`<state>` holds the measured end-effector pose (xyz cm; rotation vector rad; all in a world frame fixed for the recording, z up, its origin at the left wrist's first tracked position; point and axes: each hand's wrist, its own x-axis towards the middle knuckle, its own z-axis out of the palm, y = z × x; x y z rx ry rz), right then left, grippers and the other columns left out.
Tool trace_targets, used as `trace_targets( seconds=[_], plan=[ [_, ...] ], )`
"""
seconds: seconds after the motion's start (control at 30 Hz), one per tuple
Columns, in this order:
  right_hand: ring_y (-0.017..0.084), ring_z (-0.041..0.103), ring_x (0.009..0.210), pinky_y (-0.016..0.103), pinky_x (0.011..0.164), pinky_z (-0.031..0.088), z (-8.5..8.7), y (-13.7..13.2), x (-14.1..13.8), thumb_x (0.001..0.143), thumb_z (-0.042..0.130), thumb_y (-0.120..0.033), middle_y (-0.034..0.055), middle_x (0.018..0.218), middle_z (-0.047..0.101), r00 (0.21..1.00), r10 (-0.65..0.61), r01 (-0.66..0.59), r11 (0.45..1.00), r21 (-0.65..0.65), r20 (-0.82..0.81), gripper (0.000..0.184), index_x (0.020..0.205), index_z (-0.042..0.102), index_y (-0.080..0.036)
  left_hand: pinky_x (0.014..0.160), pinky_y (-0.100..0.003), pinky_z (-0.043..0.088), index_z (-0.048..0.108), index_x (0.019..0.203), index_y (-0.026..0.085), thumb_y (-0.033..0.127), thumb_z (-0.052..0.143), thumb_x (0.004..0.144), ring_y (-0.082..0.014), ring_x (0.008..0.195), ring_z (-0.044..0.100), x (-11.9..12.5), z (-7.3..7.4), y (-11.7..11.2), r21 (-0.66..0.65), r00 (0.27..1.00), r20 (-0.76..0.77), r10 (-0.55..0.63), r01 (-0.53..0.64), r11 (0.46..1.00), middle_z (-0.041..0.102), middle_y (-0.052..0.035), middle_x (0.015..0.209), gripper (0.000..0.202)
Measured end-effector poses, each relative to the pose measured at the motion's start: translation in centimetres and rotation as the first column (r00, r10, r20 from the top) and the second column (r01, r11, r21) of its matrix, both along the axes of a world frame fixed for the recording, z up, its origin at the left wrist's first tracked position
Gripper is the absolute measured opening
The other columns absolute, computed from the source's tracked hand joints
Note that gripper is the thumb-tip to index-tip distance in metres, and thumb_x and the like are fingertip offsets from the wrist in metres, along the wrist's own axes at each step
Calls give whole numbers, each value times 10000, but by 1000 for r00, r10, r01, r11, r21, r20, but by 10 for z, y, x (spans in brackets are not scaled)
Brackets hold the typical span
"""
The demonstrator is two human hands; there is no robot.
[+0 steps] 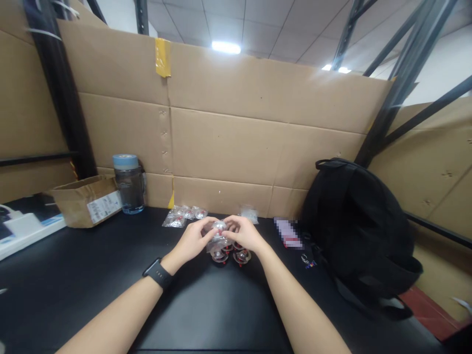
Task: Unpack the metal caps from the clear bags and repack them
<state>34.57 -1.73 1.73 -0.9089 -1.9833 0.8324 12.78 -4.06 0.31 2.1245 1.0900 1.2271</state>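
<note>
Head view: nearest lies the black tabletop (206, 314), with both forearms reaching in over it from the lower edge. A dark watch (158, 274) is strapped on the left wrist. Directly ahead, a tight cluster of round silver-and-red pieces (242, 256) sits on the tabletop below the hands, presumably grouped there to stay within short reach.

The left hand (193, 238) and right hand (245, 233) meet just above that cluster. The fingers of both are bent and grasping one small silver-and-red piece (220, 225) between them, thumbs toward the wearer; the two-sided grip probably steadies so small an object. Clear film (217, 245) hangs beneath the thumbs; whether it encloses the held piece cannot be told.

To the right lie a small trinket (309, 261) and a flat, pixelated item (288, 232), beside a black backpack (361, 231), apparently set aside from the work area. To the left stands a power strip (33, 231).

Beyond the hands, several bagged pieces (186, 214) lie close together, with another clear bag (249, 215) to their right. An open carton (73, 209) and an upright blue-lidded bottle (129, 187) stand near the cardboard wall (236, 147), seemingly kept off the working spot.
</note>
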Motion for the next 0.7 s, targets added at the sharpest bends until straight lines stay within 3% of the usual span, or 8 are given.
trace_targets(
  seconds=[0.13, 0.27, 0.33, 0.6, 0.7],
  plan=[
    [175, 630, 633, 299, 634, 498, -2, 7, 5, 847, 712, -449, 34, 725, 707, 994, -3, -6, 997, -82, -113, 277, 864, 753, -176, 822, -350, 553, 585, 1256, 214, 415, 621, 928, -225, 938, 692, 3, -7, 2, -83, 994, 108, -33, 42, 996, 704, -91, 1090, 386],
    [173, 628, 609, 305, 635, 502, -2, 11, 8, 817, 739, -460, 29, 701, 692, 980, -47, 29, 995, -92, -195, 289, 822, 737, -172, 728, -316, 553, 362, 1483, 263, 270, 819, 706, -184, 826, 689, 5, -20, 6, -146, 989, 113, -94, 110, 983, 639, -78, 1134, 901],
    [171, 634, 617, 301, 640, 500, -2, 12, 9, 822, 735, -455, 26, 704, 690, 974, -60, 41, 995, -93, -217, 285, 828, 735, -171, 705, -304, 545, 288, 1528, 288, 199, 808, 669, -167, 793, 685, 5, -25, 8, -157, 991, 89, -104, 117, 981, 628, -64, 1119, 1008],
    [178, 669, 664, 304, 668, 517, -7, 18, 12, 821, 737, -479, 44, 788, 724, 944, -132, 102, 988, -113, -301, 310, 864, 714, -173, 738, -313, 542, 241, 1527, 277, 215, 767, 736, -174, 801, 704, 7, -33, 11, -194, 981, 130, -143, 167, 967, 681, -35, 1014, 952],
    [190, 682, 692, 303, 661, 518, -4, 17, 11, 835, 721, -492, 50, 805, 726, 930, -160, 138, 986, -91, -331, 310, 859, 703, -183, 762, -323, 548, 354, 1474, 236, 336, 700, 852, -190, 844, 706, 8, -32, 12, -193, 980, 169, -107, 140, 971, 701, -50, 982, 719]
  ],
)
